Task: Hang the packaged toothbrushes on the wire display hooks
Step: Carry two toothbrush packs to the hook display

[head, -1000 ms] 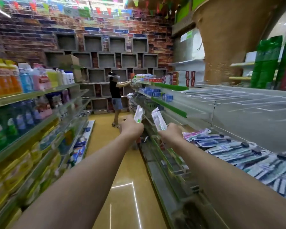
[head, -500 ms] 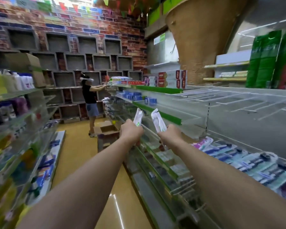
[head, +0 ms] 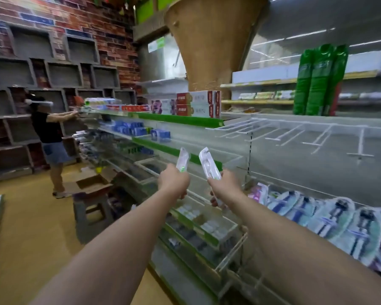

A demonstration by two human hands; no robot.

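Note:
Both arms are stretched out in front of me. My left hand grips a white packaged toothbrush with a green mark, held upright. My right hand grips a second white packaged toothbrush, tilted to the left. A row of bare white wire display hooks sticks out from the grey back panel, up and to the right of both hands. Below the hooks, at the right, a row of packaged toothbrushes hangs overlapping. The hands are well short of the hooks.
Boxed toothpaste stands on the green-edged top shelf. Tall green packs stand at the back right. Wire baskets of goods jut out below my hands. A person stands by the shelf end near an open cardboard box on a stool.
The view has swung to the right, toward the shelf unit and its hooks. Both hands keep their packages and have hardly moved relative to each other.

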